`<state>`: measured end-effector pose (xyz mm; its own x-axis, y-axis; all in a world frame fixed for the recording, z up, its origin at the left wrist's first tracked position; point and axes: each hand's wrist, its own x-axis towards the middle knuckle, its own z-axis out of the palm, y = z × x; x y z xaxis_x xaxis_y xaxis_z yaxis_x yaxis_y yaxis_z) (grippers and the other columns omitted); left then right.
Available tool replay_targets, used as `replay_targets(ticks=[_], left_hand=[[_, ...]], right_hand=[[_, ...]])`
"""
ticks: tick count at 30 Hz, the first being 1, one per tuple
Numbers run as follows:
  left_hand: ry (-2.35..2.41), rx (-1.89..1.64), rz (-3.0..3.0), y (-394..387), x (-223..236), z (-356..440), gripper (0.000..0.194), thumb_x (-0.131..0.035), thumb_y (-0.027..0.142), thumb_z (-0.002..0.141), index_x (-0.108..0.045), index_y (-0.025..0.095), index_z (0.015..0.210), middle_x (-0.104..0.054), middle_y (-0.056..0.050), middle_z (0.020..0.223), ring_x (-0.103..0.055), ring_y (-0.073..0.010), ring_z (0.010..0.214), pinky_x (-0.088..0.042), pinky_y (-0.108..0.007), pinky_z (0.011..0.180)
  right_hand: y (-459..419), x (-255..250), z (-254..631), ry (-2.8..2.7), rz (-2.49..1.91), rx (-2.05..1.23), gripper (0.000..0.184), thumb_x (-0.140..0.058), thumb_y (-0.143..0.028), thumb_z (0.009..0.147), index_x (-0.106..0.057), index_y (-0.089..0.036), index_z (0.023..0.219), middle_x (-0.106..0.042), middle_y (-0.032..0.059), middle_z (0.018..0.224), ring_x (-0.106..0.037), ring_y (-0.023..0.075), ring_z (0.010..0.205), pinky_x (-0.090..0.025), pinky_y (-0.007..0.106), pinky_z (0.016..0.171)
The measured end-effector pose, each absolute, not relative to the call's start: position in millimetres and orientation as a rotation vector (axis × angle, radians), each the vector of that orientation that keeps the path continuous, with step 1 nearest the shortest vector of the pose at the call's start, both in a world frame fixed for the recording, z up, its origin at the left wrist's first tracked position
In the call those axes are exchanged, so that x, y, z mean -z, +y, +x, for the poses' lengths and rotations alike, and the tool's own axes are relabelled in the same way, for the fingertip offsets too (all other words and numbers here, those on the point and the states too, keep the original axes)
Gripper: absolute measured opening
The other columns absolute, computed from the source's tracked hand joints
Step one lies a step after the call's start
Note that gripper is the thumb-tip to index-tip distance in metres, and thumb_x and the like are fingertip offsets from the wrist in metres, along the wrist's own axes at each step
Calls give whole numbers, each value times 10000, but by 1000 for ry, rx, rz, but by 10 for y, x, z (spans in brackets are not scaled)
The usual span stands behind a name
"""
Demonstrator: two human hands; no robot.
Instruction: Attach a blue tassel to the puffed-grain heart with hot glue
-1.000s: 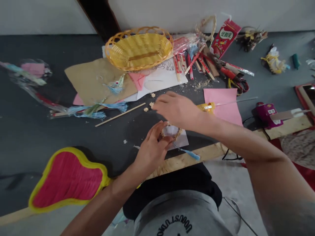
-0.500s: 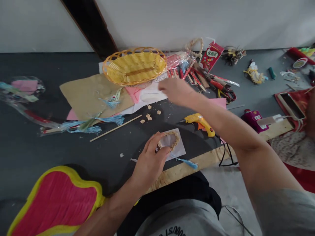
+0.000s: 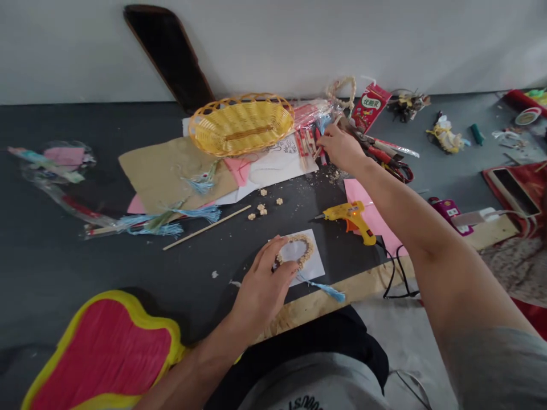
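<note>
The left hand point(image 3: 267, 279) grips the beaded ring point(image 3: 308, 250); the right hand point(image 3: 342, 149), its grip unclear, reaches near the red carton point(image 3: 371, 108) labelled "优酸乳".

Tabletop point(image 3: 179, 287): basket point(image 3: 231, 152) near back edge, on papers point(image 3: 154, 171), left of carton point(image 3: 371, 108). Short sticks point(image 3: 305, 149) at the papers' right end. Bead ring point(image 3: 309, 251) on small sheet point(image 3: 317, 269) near front edge, tassel point(image 3: 327, 289) trailing right to that edge. Glue gun point(image 3: 348, 212) right and behind, partly over pad sheet point(image 3: 380, 226) (cord point(image 3: 392, 273) hangs past front edge). Loose beads point(image 3: 262, 210) behind ring, long stick point(image 3: 207, 228) left of them. Fan point(image 3: 105, 347) front left, phone point(image 3: 513, 191) far right.
</note>
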<state>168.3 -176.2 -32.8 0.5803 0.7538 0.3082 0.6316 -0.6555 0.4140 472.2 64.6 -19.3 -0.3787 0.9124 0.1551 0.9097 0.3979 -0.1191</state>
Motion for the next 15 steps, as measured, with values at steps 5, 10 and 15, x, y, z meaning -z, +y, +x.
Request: replay_targets(ticks=[5, 10, 15], left_hand=[[1144, -709, 2532, -1776, 320, 1701, 136, -538, 149, 941, -652, 187, 877, -544, -143, 1345, -529, -298, 1321, -550, -478, 1023], [1124, -684, 2516, -1793, 333, 1696, 120, -541, 143, 939, -652, 168, 903, -526, -174, 1358, -506, -334, 1346, -553, -511, 1015], [1139, -663, 2499, -1812, 357, 1688, 129, -536, 141, 940, -656, 189, 947, -532, -138, 1382, -462, -308, 1392, -530, -510, 1051]], right_hand=[[673, 81, 4706, -2468, -1769, 172, 224, -451, -137, 955, -672, -137, 989, -621, 80, 1047, -605, 237, 1026, -488, 415, 887], [577, -9, 4623, -2658, -1670, 318, 230, -472, -117, 932, -688, -157, 1000, -676, 109, 1039, -622, 238, 999, -493, 385, 826], [348, -185, 4014, -2672, -1378, 158, 272, -488, -153, 950, -670, -196, 1148, -693, 102, 1132, -639, 247, 1057, -511, 401, 874]])
